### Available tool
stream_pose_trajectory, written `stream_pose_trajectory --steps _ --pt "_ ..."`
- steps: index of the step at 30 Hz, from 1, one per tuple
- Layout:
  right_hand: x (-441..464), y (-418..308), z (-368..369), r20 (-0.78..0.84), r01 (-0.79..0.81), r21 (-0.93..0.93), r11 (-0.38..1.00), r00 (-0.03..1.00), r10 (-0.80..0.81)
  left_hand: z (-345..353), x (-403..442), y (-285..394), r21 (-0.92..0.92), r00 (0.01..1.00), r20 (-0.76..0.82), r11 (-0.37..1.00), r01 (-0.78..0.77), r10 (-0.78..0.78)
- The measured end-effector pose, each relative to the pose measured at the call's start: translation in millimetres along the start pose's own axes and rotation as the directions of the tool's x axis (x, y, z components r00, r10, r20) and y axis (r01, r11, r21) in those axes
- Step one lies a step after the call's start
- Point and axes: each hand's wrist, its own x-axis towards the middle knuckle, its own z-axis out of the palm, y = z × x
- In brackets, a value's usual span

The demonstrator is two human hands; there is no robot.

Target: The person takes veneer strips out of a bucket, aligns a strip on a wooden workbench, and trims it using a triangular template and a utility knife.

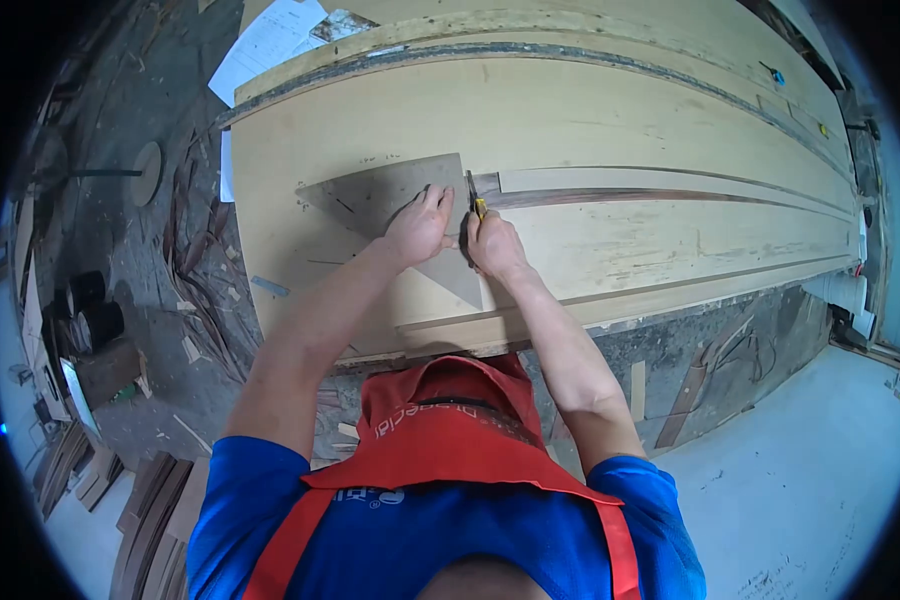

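Note:
My left hand [420, 230] lies on a large grey triangular board [380, 190], its fingers stretched out and pressing near the board's straight right edge. In my right hand [495, 243] is a utility knife [480, 208] with a yellow part, held just beside that edge. The knife's tip points away from me, towards the end of a long, dark wood veneer strip [590, 196]. This strip runs off to the right and narrows along its length. The blade's exact contact is too small to make out.
A pale worktable [670, 240] stretches left to right in front of me. Along its far side runs a long dark-edged rail [570, 55]. Paper sheets [270, 40] lie at the far left corner. Wood offcuts [155, 510] are stacked on the floor at left.

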Motion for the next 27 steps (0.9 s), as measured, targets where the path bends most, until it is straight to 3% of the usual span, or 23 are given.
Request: stream_pose_trajectory --steps 3,8,11,16,19,27 --pt "3 -7 -4 0.087 -0.083 -0.013 0.996 0.993 0.084 -2 0 4 0.011 0.999 0.037 1.000 0.021 -0.021" --pt "3 -20 -11 0.123 -0.072 -0.043 0.997 0.990 0.076 -1 2 3 0.016 0.998 0.059 1.000 0.026 -0.027" --pt "1 -26 -19 0.253 -0.198 0.039 0.979 0.950 0.182 1 3 3 0.036 0.998 0.048 0.999 0.025 -0.026" --pt "-12 -1 8 0.132 -0.077 0.036 0.996 0.989 0.072 0 4 6 0.079 0.996 0.076 0.996 0.045 -0.051" --pt "-25 14 17 0.020 0.013 -0.073 0.997 1.000 -0.011 -2 9 10 0.100 0.989 0.126 0.993 0.066 -0.079" --pt "-45 25 19 0.054 0.017 -0.146 0.989 0.998 -0.009 -2 11 12 0.113 0.984 0.149 0.991 0.077 -0.094"
